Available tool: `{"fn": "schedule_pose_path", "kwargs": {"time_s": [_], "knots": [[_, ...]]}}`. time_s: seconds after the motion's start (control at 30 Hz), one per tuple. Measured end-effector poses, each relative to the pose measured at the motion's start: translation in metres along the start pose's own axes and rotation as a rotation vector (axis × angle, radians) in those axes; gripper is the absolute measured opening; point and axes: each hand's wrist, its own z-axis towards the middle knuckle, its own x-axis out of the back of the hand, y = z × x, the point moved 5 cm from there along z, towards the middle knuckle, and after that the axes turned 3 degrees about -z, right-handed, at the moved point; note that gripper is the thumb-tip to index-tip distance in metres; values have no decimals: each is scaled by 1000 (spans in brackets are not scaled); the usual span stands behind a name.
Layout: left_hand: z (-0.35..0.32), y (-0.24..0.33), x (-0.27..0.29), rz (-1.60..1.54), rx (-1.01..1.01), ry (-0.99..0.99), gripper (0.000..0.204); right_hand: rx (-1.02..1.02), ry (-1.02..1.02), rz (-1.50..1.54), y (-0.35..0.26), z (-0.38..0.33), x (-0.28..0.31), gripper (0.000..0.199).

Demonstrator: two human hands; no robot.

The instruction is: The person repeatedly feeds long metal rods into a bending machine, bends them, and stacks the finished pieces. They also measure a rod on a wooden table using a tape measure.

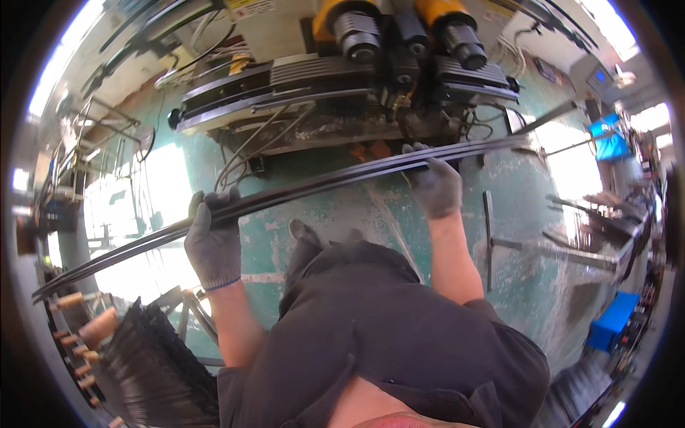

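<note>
Several long, thin dark bars lie together in a bundle across the front of my body. Their left end hangs lower and nearer to me than the right end. My left hand, in a grey knitted glove, is closed round the bundle left of the middle. Farther right, my right hand, gloved the same way, grips the bars with its fingers wrapped over them. The bundle is held off the floor, in front of a machine with a long ribbed metal bed.
Yellow-and-black motor-like heads stand over the machine bed, with hanging cables. At the lower left is a dense stack of dark strips beside wooden pegs. A metal stand and a blue box are on the right.
</note>
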Motion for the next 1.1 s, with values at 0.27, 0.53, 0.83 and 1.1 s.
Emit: {"fn": "schedule_pose_path", "kwargs": {"time_s": [0.27, 0.53, 0.83, 1.1], "knots": [[135, 50, 6, -110, -30, -211, 33, 339, 224, -54, -70, 72, -9, 19], [281, 39, 105, 95, 62, -78, 33, 556, 468, -187, -81, 139, -60, 22], [355, -62, 74, 199, 193, -166, 24, 633, 456, -316, -65, 169, -81, 30], [347, -121, 31, -89, 414, -20, 23, 561, 535, -479, -36, 191, -104, 37]]}}
